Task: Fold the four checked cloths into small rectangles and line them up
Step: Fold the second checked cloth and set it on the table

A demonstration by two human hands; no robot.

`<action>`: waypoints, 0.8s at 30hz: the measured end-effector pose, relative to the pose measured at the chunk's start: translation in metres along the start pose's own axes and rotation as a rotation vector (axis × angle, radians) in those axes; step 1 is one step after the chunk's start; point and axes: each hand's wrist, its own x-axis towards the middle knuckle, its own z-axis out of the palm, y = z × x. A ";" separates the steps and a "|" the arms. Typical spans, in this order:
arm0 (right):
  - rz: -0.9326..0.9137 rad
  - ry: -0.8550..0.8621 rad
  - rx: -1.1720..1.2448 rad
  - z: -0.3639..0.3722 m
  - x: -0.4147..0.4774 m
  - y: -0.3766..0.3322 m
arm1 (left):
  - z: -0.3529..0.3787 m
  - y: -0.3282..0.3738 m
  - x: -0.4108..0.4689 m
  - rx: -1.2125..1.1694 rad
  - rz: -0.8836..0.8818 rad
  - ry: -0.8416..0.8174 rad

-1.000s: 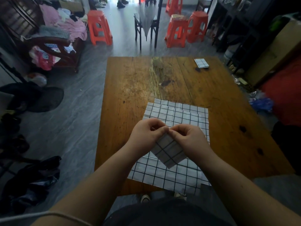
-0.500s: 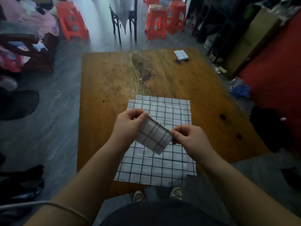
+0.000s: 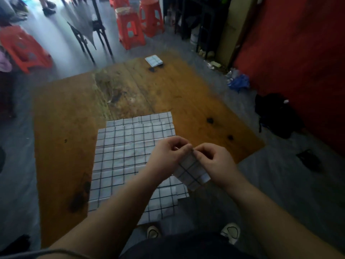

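A small folded checked cloth (image 3: 192, 171), white with black lines, hangs in the air above the table's near right corner. My left hand (image 3: 169, 155) and my right hand (image 3: 212, 161) both pinch its top edge, fingertips almost touching. Beneath them, flat checked cloths (image 3: 128, 152) lie stacked and spread on the wooden table (image 3: 61, 146), reaching over its near edge. Another folded checked cloth (image 3: 154, 60) sits as a small rectangle at the table's far right edge.
Orange plastic stools (image 3: 130, 28) and a dark chair (image 3: 89, 32) stand beyond the table. A red wall (image 3: 298, 62) and a black bag (image 3: 276, 114) are on the right. A blue bag (image 3: 239, 83) lies on the floor. My shoes (image 3: 230, 231) show below.
My hands came back together at the top of the folded cloth and shifted right, toward the table's near right corner. The view has swung and the table now looks tilted.
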 end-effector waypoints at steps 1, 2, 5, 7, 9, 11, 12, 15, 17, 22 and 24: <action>0.013 0.030 0.021 -0.016 -0.002 0.012 | 0.015 0.009 0.007 0.011 0.008 -0.011; 0.025 0.061 0.031 -0.034 -0.005 0.024 | 0.031 0.018 0.014 0.018 0.013 -0.012; 0.061 0.137 0.054 -0.092 -0.019 0.063 | 0.079 0.047 0.038 0.006 0.000 0.013; 0.076 0.179 0.062 -0.135 -0.030 0.087 | 0.116 0.069 0.056 0.004 0.006 0.033; 0.093 0.202 0.052 -0.183 -0.039 0.109 | 0.159 0.093 0.071 0.047 0.050 0.035; 0.091 0.226 0.032 -0.230 -0.048 0.130 | 0.205 0.118 0.085 0.090 0.100 -0.018; 0.087 0.248 0.019 -0.261 -0.057 0.141 | 0.237 0.135 0.093 0.111 0.130 -0.070; 0.069 0.256 0.013 -0.311 -0.067 0.154 | 0.294 0.165 0.109 0.156 0.199 -0.179; 0.085 0.324 0.026 -0.347 -0.079 0.170 | 0.340 0.187 0.116 0.162 0.233 -0.281; 0.173 0.474 0.101 -0.417 -0.104 0.206 | 0.424 0.227 0.134 0.055 0.231 -0.456; 0.212 0.559 0.155 -0.442 -0.109 0.221 | 0.450 0.235 0.145 -0.102 0.100 -0.549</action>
